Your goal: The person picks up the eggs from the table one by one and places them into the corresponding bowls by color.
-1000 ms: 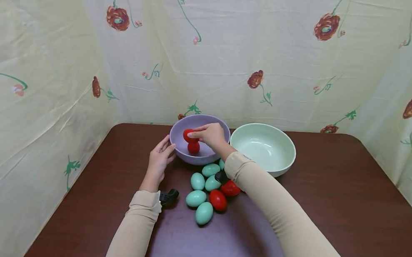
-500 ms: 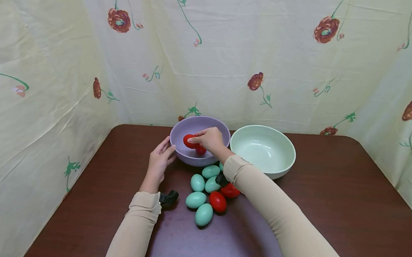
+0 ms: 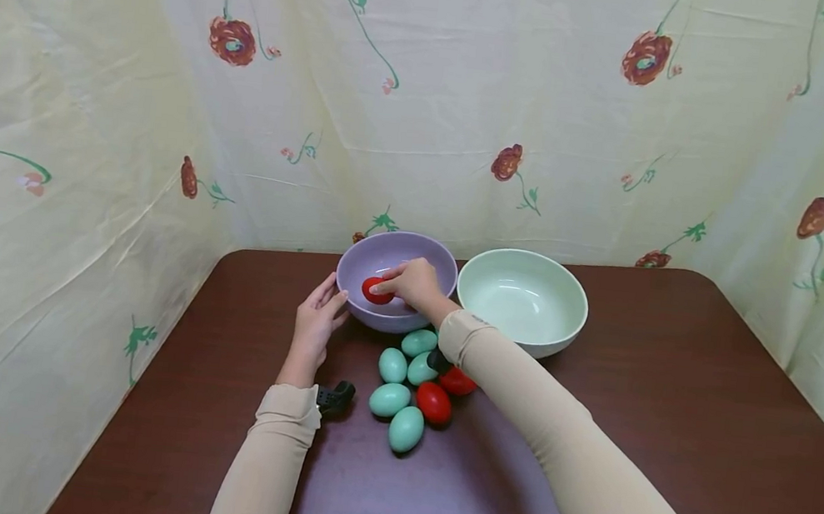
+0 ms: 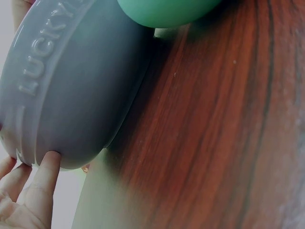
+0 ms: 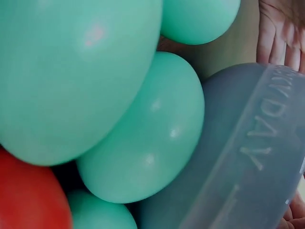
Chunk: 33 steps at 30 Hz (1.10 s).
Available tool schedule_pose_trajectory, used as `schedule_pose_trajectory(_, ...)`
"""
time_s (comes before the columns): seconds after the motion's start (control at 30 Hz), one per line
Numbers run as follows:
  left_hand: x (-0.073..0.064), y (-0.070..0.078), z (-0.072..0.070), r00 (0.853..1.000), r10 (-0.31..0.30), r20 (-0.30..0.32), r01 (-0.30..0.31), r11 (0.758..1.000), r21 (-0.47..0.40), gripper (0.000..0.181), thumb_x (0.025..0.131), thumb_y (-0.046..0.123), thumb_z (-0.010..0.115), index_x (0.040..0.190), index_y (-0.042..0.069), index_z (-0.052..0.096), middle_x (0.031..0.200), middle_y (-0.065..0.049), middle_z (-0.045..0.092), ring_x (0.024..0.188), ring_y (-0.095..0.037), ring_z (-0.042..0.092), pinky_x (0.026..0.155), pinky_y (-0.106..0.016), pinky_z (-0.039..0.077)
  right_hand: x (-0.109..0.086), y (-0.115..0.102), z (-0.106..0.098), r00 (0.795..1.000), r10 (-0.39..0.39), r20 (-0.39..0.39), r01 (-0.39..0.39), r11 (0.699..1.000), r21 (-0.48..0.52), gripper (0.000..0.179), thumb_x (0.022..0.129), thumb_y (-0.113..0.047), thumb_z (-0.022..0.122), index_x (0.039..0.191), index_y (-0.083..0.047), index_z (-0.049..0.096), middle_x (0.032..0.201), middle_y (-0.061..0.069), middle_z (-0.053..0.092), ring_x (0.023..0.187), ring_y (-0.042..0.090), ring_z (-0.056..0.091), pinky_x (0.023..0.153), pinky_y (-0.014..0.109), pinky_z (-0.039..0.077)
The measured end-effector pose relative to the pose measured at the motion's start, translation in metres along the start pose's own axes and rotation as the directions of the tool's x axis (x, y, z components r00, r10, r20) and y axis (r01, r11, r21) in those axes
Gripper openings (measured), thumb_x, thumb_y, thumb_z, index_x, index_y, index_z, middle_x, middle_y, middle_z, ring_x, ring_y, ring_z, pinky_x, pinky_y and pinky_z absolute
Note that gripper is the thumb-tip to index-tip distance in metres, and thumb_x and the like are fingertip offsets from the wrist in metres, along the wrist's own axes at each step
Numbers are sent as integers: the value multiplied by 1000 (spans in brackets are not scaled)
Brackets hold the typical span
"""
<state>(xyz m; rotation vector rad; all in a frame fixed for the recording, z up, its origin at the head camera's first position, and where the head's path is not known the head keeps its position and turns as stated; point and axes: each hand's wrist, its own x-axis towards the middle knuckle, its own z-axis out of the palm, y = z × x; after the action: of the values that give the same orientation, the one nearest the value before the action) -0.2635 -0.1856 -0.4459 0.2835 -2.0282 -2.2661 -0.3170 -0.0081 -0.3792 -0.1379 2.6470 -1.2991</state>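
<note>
My right hand (image 3: 418, 283) pinches a red egg (image 3: 376, 291) low inside the purple bowl (image 3: 360, 262). Fingertips and thumb lie on the egg's right end. At the bowl's left side, my left hand (image 3: 314, 329) rests against the rim with fingers extended; the left wrist view shows its thumb (image 4: 46, 183) touching the outer wall, which has raised lettering. Just in front of the bowl lie several mint-green eggs (image 3: 389, 400) and red eggs (image 3: 434, 403), some partly hidden by the right sleeve. In the right wrist view, green eggs (image 5: 143, 138) crowd beside the bowl's wall.
A pale green bowl (image 3: 558, 306) stands right beside the purple one, with nothing visible inside. Both are near the back edge of the dark brown table (image 3: 672, 360). Behind it hangs a flowered curtain (image 3: 426, 124). Each wrist bears a black camera.
The right hand has lowered the red egg deeper into the purple bowl. Another red egg inside, seen earlier beneath it, is now hidden behind the hand. The left hand stays at the rim.
</note>
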Motion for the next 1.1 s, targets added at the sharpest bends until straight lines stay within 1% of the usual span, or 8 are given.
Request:
schedule_pose_trajectory(0.13, 1, 0, -1, 1000, -9, 1, 9, 1000, 4, 57, 99, 26, 62, 152, 21, 42, 161, -4, 37, 141, -24, 47, 110, -46, 45, -1, 1, 2, 1000, -3, 10, 3, 1000, -7, 33, 81, -27, 84, 108, -10, 79, 101, 8, 78, 76, 17, 56, 59, 18, 46)
schedule_pose_trajectory(0.2, 1, 0, -1, 1000, -10, 7, 10, 1000, 2, 57, 99, 25, 62, 153, 20, 42, 161, -5, 37, 142, -24, 46, 110, -46, 45, -2, 2, 3, 1000, -2, 14, 3, 1000, -17, 33, 81, -27, 84, 108, -9, 78, 101, 8, 78, 77, 17, 58, 59, 18, 47)
schedule_pose_trajectory(0.33, 1, 0, -1, 1000, 4, 7, -4, 1000, -12, 58, 99, 24, 62, 153, 19, 41, 161, -6, 36, 141, -25, 47, 110, -48, 44, -1, 4, 5, 1000, -10, 16, 11, 1000, -27, 32, 80, -26, 84, 106, -8, 79, 99, 9, 78, 70, 16, 57, 57, 17, 45)
schedule_pose_trajectory(0.4, 1, 1, -1, 1000, 6, 7, -6, 1000, -16, 58, 99, 23, 62, 153, 18, 41, 161, -6, 36, 141, -25, 47, 110, -48, 44, 0, 5, 6, 1000, -27, 12, 28, 999, -41, 32, 79, -26, 85, 104, -8, 79, 97, 8, 78, 66, 14, 56, 55, 17, 44)
schedule_pose_trajectory(0.53, 1, 1, -2, 1000, -8, 3, 8, 1000, -7, 57, 99, 25, 62, 153, 21, 41, 161, -4, 36, 141, -24, 47, 111, -47, 44, 3, 7, 10, 998, -55, 11, 56, 995, -86, 31, 77, -26, 86, 102, -8, 80, 94, 7, 79, 63, 10, 54, 54, 15, 41)
schedule_pose_trajectory(0.63, 1, 0, -2, 1000, -10, 4, 10, 1000, -3, 57, 99, 26, 62, 153, 21, 41, 161, -4, 36, 142, -23, 47, 111, -46, 44, 3, 7, 11, 998, -68, 12, 69, 992, -110, 30, 77, -26, 87, 99, -7, 80, 93, 7, 79, 65, 10, 54, 55, 15, 41)
schedule_pose_trajectory(0.83, 1, 0, -1, 1000, -5, 5, 5, 1000, -25, 58, 99, 22, 62, 153, 19, 40, 161, -6, 35, 141, -26, 47, 111, -48, 43, 1, 7, 11, 998, -60, 35, 63, 993, -97, 29, 76, -23, 87, 97, -4, 80, 93, 9, 78, 74, 15, 55, 58, 17, 42)
schedule_pose_trajectory(1.1, 1, 0, -2, 1000, -1, 18, 2, 999, -34, 58, 99, 22, 62, 153, 19, 40, 161, -6, 35, 143, -25, 44, 113, -49, 41, 1, 6, 12, 999, -41, 23, 43, 996, -76, 31, 76, -20, 87, 100, -3, 79, 99, 11, 78, 82, 17, 57, 61, 18, 44)
